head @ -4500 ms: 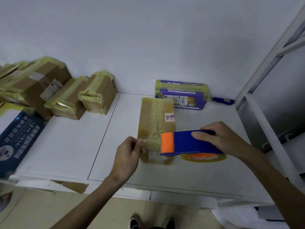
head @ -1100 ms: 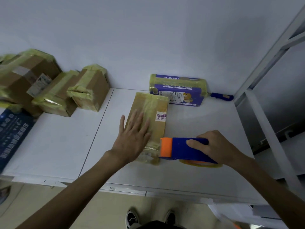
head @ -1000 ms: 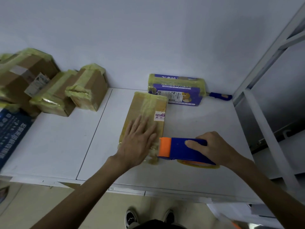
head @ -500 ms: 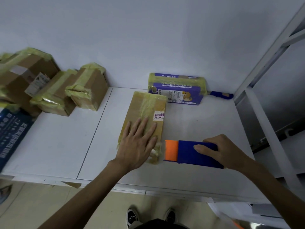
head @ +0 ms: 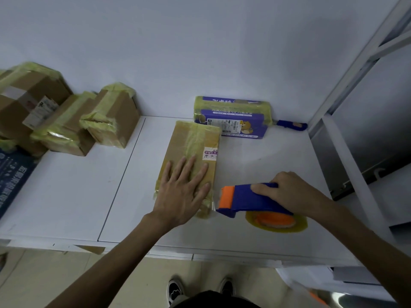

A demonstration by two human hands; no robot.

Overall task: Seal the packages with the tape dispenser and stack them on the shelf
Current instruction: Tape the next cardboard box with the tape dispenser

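A flat brown cardboard package (head: 193,143) with yellowish tape along its top lies in the middle of the white table (head: 73,192). My left hand (head: 182,192) presses flat on the package's near end, fingers spread. My right hand (head: 287,192) grips the blue and orange tape dispenser (head: 246,200) just right of the package's near corner. The dispenser's yellow tape roll (head: 277,221) shows below the blue body.
A purple taped package (head: 233,117) lies against the back wall, a blue-handled tool (head: 291,125) beside it. Several taped cardboard boxes (head: 111,116) crowd the left side, with a dark blue box (head: 13,174) at the left edge. A white shelf frame (head: 347,134) stands on the right.
My left hand went from pinching the tape end to pressing flat on the package. The dispenser pulled away from the package's near end to the right and tilted, showing its roll.
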